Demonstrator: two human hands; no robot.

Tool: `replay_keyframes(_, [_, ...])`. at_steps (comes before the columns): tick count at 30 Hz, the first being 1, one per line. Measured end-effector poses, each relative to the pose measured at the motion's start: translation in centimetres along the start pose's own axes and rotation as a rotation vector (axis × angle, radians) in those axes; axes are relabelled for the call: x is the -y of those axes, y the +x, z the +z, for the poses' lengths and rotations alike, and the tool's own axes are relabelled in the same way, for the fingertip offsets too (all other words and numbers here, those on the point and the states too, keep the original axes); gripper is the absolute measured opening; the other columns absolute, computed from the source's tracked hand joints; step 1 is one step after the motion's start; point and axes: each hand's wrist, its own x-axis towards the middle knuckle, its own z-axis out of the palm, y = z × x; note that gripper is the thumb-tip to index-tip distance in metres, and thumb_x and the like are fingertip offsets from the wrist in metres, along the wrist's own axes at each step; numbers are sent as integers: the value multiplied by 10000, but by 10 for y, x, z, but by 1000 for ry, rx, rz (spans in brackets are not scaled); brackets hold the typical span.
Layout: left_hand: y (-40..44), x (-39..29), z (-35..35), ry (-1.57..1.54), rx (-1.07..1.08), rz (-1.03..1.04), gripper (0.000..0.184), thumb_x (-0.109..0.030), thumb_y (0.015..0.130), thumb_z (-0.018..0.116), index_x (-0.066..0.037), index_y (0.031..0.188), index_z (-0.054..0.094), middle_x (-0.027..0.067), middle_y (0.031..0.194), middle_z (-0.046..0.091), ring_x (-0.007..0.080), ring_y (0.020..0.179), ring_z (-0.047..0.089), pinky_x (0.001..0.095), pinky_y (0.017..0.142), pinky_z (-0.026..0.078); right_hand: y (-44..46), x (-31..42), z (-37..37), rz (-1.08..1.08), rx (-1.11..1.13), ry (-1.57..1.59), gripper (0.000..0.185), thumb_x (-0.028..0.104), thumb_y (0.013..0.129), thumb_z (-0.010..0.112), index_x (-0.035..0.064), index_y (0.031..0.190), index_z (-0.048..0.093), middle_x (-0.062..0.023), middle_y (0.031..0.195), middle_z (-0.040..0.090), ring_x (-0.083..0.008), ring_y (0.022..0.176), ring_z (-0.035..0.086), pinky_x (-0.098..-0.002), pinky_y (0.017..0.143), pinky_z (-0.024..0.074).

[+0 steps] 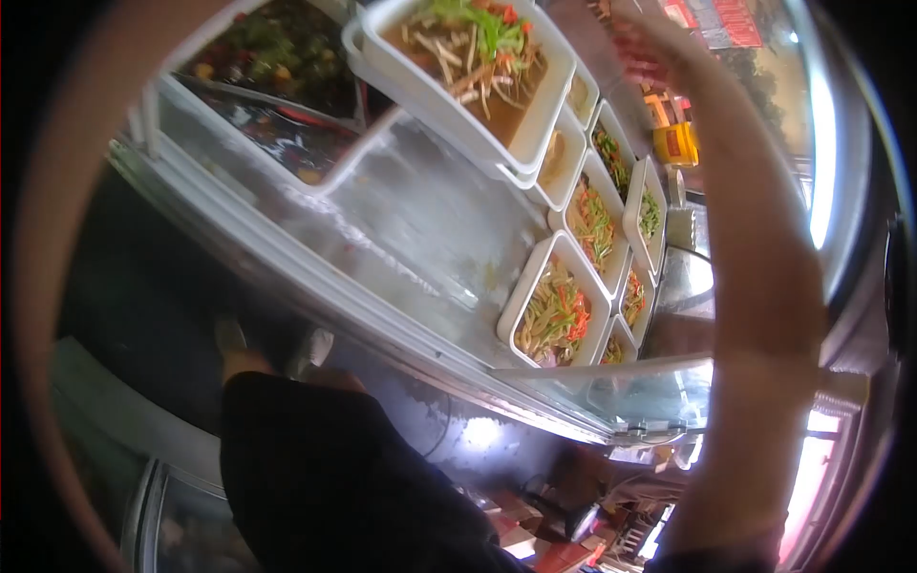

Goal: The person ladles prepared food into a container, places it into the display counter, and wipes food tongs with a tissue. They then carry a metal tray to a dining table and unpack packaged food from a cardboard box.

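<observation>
I log: plain black garment (pixel 315 468), well apart from the right hand (pixel 653 55); long bare arm (pixel 764 286) behind that hand, dark sleeve edge (pixel 716 562) farthest from it; pale footwear (pixel 320 348).

My right arm (pixel 764 286) arches along the right of a display case (pixel 250 253), its far end too blurred to read. Beyond the case's metal floor (pixel 411 210), a white tray (pixel 435 91) holds pale strips in brown sauce, topped green and red. Smaller white trays (pixel 522 291) of sliced vegetables sit to the right; dark food (pixel 272 57) lies far left.
</observation>
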Motion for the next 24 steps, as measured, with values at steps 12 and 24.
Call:
replay_keyframes(12, [-481, -123, -43, -402, -901, -896, 402, -150, 893, 594, -47, 1269, 497, 65, 1145, 584, 123, 996, 553, 249, 834, 438, -282, -90, 204, 149, -78, 662, 208, 204, 890, 553, 23, 788, 554, -59, 635, 539, -146, 515, 542, -284, 432, 450])
replay_keyframes(24, [-507, -142, -100, -306, -1147, -676, 387, -145, 939, 521, -66, 1302, 411, 87, 944, 551, 193, 829, 541, 357, 741, 452, -293, -83, 254, 417, -199, 1112, 306, 227, 852, 583, 83, 1117, 534, -64, 978, 554, -178, 788, 561, -358, 630, 527])
